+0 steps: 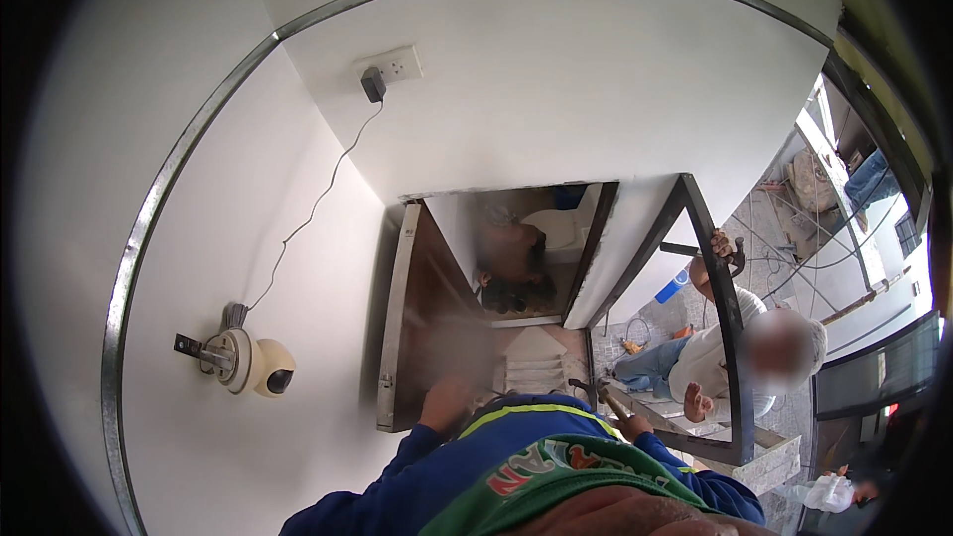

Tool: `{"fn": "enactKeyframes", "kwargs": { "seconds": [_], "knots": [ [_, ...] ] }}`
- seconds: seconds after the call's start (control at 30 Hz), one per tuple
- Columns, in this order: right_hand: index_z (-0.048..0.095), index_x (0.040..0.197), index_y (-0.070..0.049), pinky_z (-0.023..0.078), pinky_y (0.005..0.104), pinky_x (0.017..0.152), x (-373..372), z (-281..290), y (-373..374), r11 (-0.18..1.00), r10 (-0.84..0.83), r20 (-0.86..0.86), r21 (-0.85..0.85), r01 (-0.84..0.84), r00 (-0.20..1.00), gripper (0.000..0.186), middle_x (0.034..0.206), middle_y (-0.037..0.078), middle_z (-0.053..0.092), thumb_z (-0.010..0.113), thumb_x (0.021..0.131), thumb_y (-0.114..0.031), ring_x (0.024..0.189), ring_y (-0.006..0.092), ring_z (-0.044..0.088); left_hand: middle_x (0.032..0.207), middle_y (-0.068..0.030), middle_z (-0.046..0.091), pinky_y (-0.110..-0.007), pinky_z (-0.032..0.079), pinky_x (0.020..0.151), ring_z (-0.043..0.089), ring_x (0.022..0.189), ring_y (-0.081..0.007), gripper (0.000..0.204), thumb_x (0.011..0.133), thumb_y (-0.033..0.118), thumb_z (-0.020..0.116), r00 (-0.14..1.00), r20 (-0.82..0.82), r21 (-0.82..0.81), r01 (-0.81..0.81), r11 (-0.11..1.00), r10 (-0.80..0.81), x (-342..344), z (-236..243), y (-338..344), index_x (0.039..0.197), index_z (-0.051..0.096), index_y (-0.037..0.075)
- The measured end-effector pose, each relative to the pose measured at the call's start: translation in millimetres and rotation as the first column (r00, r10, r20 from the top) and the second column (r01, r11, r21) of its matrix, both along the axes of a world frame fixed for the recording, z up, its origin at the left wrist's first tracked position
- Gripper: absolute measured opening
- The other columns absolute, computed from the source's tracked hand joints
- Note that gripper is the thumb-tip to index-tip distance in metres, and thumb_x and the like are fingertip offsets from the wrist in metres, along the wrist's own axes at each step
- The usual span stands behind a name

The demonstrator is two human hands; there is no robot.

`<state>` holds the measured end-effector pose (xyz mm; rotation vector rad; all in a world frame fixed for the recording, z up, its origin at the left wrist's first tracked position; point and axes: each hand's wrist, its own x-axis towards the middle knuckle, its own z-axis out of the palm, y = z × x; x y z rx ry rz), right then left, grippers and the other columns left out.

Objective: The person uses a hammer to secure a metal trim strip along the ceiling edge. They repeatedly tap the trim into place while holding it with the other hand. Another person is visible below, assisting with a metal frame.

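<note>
My right hand (632, 427) is closed around the handle of a hammer (613, 403), its dark head lying to the left of the hand. Close to the lower end of a brown door (434, 303) is my left hand (447, 403); blur and my sleeve hide its fingers. To the right, a dark metal frame (735, 337) stands upright between me and a co-worker (725, 362) in a light shirt. One of the co-worker's hands is up at the frame's top by a dark tool (737, 256), while the other is open lower down.
A doorway opens ahead, with another person (511, 253) bending inside beside a white toilet (549, 228). At left a camera (260, 365) is mounted on the white wall, its cord running to a socket (402, 64). A curved metal strip (189, 144) spans overhead. Cables and tools litter the floor at right.
</note>
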<state>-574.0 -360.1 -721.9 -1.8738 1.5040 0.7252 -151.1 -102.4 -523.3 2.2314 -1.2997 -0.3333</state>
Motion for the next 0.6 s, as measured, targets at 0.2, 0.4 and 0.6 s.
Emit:
{"fn": "enactKeyframes", "kwargs": {
  "seconds": [0.2,0.4,0.6],
  "knots": [
    [0.074,0.116,-0.003,0.055,0.0485,0.093,37.5,-10.8,-16.9,0.998,0.067,0.072,-0.001,-0.067,0.995,0.066,0.114,0.024,0.073,0.065,0.088,-0.062,0.109,0.0403,0.07,0.102,-0.0177,0.073,-0.053,0.054,0.083,0.07,0.097,-0.0409,0.022,0.092,0.022,0.059,0.98,-0.194,0.464,0.06,0.884,0.035,-5.1,-44.9,77.0,0.099,0.073,0.007],
    [0.073,0.116,-0.003,0.055,0.0501,0.091,59.7,5.2,-23.8,0.992,0.125,0.097,-0.028,-0.123,0.987,0.066,0.113,0.024,0.073,0.065,0.09,-0.063,0.108,0.0401,0.07,0.109,-0.0215,0.071,-0.052,0.053,0.087,0.068,0.1,-0.0427,0.03,0.093,0.023,0.06,0.948,-0.311,0.385,0.188,0.904,-0.065,-0.9,-61.1,86.4,0.116,0.068,0.006],
    [0.075,0.112,-0.005,0.056,0.0486,0.092,44.3,17.4,-10.7,0.999,0.038,0.103,0.0,-0.038,0.994,0.057,0.113,0.022,0.073,0.067,0.09,-0.056,0.108,0.0391,0.07,0.102,-0.0196,0.07,-0.049,0.054,0.084,0.066,0.097,-0.0435,0.023,0.09,0.012,0.06,0.984,-0.106,0.525,0.179,0.832,-0.145,2.5,-29.1,72.6,0.111,0.065,0.005]
  ]
}}
